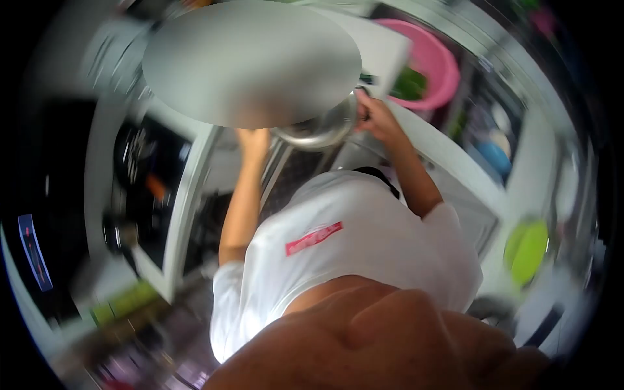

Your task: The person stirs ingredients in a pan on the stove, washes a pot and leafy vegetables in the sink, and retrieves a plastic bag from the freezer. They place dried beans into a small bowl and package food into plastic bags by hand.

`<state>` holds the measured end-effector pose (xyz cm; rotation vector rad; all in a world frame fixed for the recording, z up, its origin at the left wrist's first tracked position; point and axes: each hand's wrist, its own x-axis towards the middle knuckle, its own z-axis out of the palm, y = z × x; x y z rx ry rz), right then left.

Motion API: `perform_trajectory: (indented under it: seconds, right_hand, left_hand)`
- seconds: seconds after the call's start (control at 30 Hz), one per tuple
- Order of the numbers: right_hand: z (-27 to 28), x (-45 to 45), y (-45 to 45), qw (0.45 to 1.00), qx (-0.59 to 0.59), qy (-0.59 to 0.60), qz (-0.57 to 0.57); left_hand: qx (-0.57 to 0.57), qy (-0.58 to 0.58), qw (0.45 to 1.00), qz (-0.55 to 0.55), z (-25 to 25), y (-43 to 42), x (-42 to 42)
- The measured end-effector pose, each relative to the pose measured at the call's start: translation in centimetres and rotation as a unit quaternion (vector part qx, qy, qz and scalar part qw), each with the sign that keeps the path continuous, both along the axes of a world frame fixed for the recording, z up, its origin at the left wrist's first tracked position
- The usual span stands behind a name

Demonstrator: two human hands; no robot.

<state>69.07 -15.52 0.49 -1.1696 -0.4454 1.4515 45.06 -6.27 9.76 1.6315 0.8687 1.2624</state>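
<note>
Steel pot [313, 140] is hanging in front of the white tabletop [448, 144], a pale oval [253, 58] covering much of it. To the right, a pink basin [445, 71] is holding something leafy green [411, 83]. My right hand [370, 116] is gripping the pot's side, fingers curled; my left hand [255, 135] is disappearing behind the oval, its grip untellable. I'm mid-handling; what's finished or remaining isn't showing.

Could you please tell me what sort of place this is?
Probably a home kitchen, judging by the shiny metal pot and the pink basin with leafy greens in it.
</note>
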Motion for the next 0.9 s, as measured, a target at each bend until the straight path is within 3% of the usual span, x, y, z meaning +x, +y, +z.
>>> perform_trajectory:
  seconds: [0.17,0.27,0.4,0.5,0.6,0.67,0.73,0.83,0.9]
  right_hand:
    - [2.7,13.7,-9.5,0.985,0.010,-0.061,-0.160]
    - [3.0,22.0,-16.1,0.966,-0.033,-0.110,-0.230]
    - [2.4,28.4,-23.0,0.937,-0.081,-0.159,-0.301]
    - [2.0,32.5,-25.1,0.928,-0.112,-0.194,-0.299]
    - [1.6,39.1,-26.2,0.929,-0.096,-0.121,-0.338]
    - [-2.2,46.1,-26.7,0.895,-0.129,-0.163,-0.395]
    - [-6.1,52.0,-26.6,0.813,-0.246,-0.274,-0.451]
    - [-9.4,58.2,-26.5,0.776,-0.366,-0.338,-0.387]
    - [-13.9,62.0,-26.2,0.764,-0.335,-0.395,-0.386]
  left_hand:
    - [-0.099,-0.002,0.963,-0.249,-3.1,-1.2,13.0]
    - [-0.149,0.075,0.940,-0.297,-4.6,-4.0,21.0]
    - [-0.335,0.113,0.850,-0.390,-4.8,-7.2,30.5]
    - [-0.438,0.109,0.807,-0.380,-5.2,-8.3,36.9]
    - [-0.501,0.083,0.783,-0.360,-4.5,-9.9,42.1]
    - [-0.519,0.076,0.779,-0.343,-3.9,-11.6,45.2]
    - [-0.521,0.077,0.782,-0.334,-3.8,-13.0,48.1]
    - [-0.547,0.066,0.767,-0.331,-5.6,-14.4,51.6]
    - [-0.550,0.071,0.760,-0.339,-5.4,-15.3,52.5]
